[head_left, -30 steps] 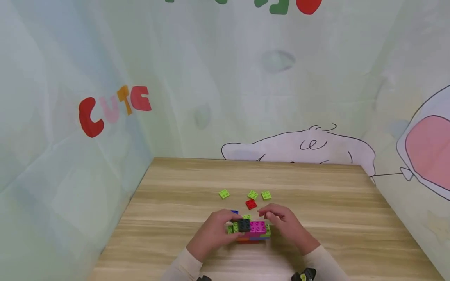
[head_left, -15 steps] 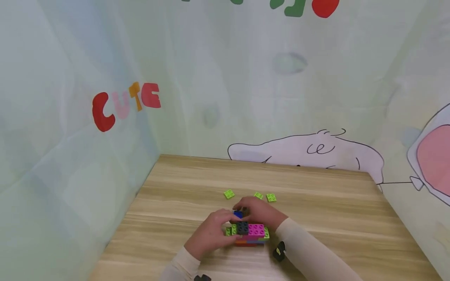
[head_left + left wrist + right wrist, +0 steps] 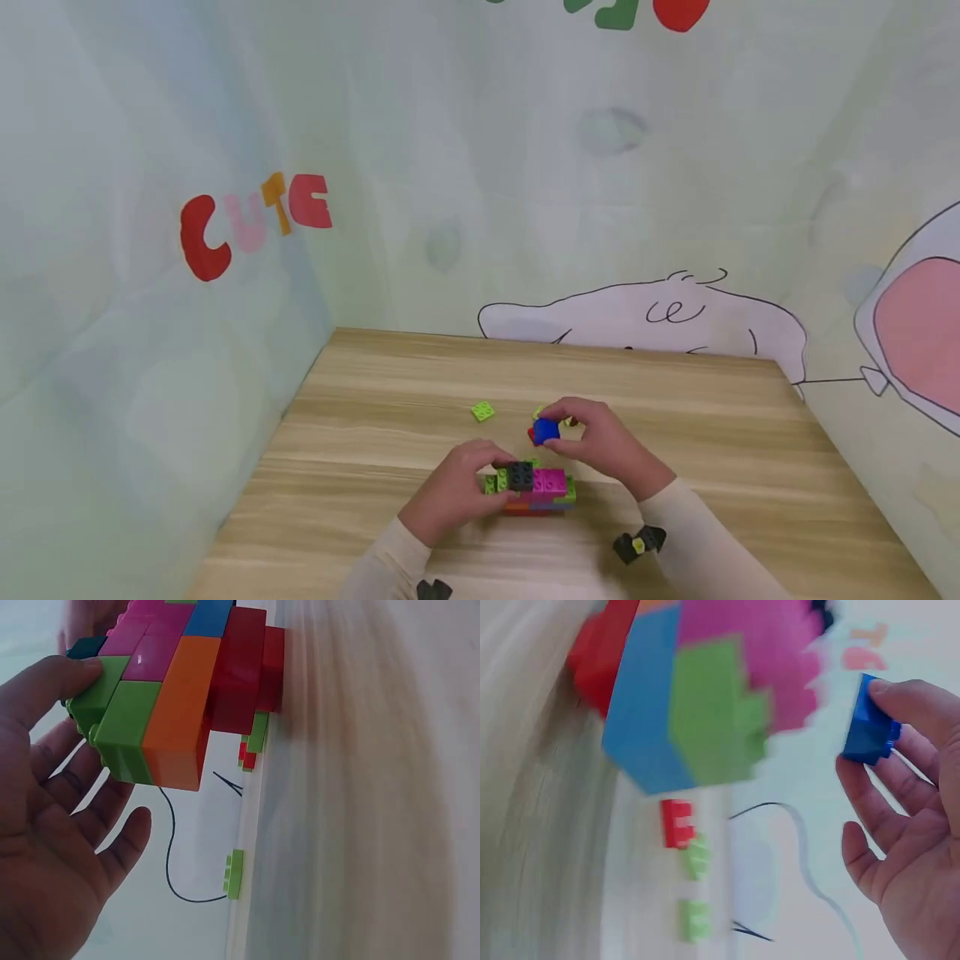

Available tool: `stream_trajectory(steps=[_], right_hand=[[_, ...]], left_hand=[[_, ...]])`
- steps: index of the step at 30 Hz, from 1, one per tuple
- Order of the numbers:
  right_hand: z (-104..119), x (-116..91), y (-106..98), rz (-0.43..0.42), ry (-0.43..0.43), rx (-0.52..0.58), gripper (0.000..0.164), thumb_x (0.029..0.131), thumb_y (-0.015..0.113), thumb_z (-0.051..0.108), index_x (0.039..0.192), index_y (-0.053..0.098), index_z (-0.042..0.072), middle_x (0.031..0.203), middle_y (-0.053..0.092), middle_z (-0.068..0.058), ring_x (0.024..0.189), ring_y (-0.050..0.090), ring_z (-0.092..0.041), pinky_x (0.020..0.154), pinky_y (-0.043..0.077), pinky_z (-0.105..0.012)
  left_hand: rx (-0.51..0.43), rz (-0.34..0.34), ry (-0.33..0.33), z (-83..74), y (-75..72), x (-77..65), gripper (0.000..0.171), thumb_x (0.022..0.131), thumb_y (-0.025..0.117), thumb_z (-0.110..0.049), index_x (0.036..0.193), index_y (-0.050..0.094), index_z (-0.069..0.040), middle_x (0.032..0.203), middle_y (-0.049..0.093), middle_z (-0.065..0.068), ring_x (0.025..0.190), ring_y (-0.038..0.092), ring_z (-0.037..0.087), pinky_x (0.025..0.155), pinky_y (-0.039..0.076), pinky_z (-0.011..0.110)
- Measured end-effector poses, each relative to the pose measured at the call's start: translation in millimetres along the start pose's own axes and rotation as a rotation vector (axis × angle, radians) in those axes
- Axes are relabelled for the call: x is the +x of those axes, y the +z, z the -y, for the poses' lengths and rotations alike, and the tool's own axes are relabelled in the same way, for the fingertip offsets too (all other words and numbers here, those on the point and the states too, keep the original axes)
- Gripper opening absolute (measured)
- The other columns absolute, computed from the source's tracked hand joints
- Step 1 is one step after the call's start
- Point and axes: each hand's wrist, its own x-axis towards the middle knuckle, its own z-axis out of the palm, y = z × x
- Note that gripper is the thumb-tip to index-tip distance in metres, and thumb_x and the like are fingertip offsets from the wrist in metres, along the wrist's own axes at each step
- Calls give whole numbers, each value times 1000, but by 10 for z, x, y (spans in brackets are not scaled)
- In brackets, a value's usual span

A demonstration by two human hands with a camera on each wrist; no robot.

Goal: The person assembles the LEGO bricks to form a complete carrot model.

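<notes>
My left hand [image 3: 454,493] grips the left end of a stacked toy brick structure [image 3: 551,483], its thumb on a green brick [image 3: 112,682] in the left wrist view. Orange, blue, pink and red bricks make up the layers, and a black brick [image 3: 521,476] sits on top. Behind the structure and above the table, my right hand [image 3: 600,446] pinches a blue brick [image 3: 546,431] between thumb and fingers. The right wrist view shows that blue brick [image 3: 871,724] tilted, studs toward the palm and apart from the structure.
Beyond the structure, a small red brick [image 3: 677,823] and several flat green bricks lie on the wooden table [image 3: 390,375]. One green brick [image 3: 483,411] lies farther left; the right hand partly covers others. Printed fabric walls [image 3: 450,167] stand around the table.
My right hand reached in behind the structure, took hold of the blue brick and moved it right and away. The left hand has stayed on the structure.
</notes>
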Motion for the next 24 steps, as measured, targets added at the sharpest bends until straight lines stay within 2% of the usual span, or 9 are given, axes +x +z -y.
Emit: stream_trajectory(steps=[4, 9, 16, 24], right_hand=[[80, -242, -93, 56, -27, -69, 33, 87, 86, 28, 118, 76, 21, 113, 72, 15, 105, 67, -9, 93, 57, -45], [81, -373, -73, 79, -59, -63, 34, 85, 87, 25, 117, 77, 17, 113, 74, 13, 103, 67, -7, 92, 59, -44], [95, -353, -23, 82, -84, -79, 33, 83, 88, 22, 115, 79, 18, 108, 74, 14, 97, 67, -5, 85, 60, -33], [129, -337, 0, 93, -108, -100, 31, 84, 87, 17, 115, 80, 15, 101, 73, 13, 90, 63, -4, 80, 60, -33]], left_hand=[[5, 0, 25, 9, 46, 86, 34, 83, 87, -26, 115, 75, -26, 106, 70, -17, 100, 63, 4, 92, 56, 41], [4, 1, 32, -19, 99, 165, 34, 83, 88, -23, 114, 76, -24, 105, 69, -15, 99, 62, 4, 91, 57, 41], [-14, 1, 47, -25, 104, 177, 34, 81, 88, -21, 113, 76, -22, 103, 69, -15, 97, 62, 4, 91, 57, 42], [-34, 14, 16, -29, 86, 180, 35, 81, 89, -21, 113, 77, -25, 101, 68, -16, 94, 61, 4, 85, 58, 39]])
